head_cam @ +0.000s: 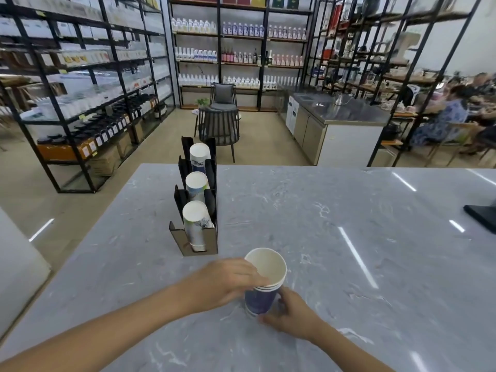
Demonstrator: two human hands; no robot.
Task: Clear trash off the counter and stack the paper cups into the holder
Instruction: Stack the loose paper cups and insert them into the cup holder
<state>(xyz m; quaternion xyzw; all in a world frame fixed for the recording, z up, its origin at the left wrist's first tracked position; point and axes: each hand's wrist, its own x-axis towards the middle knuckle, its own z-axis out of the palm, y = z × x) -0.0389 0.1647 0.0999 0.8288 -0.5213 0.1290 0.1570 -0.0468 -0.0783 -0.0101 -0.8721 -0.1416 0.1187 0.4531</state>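
Note:
A short stack of blue paper cups (261, 299) with white insides stands upright on the grey marble counter (349, 264), near its front. My left hand (228, 283) grips the stack at the rim from the left. My right hand (291, 312) holds its base from the right. Behind them, a black three-slot cup holder (200, 242) leans back on the counter. Each slot carries a stack of white printed cups: near (194, 224), middle (196, 185), far (200, 154).
A black flat object (483, 216) lies at the counter's right edge. Beyond the counter are a dark chair (218, 130), a steel cabinet (335, 130), stocked black shelving and seated people at the far right.

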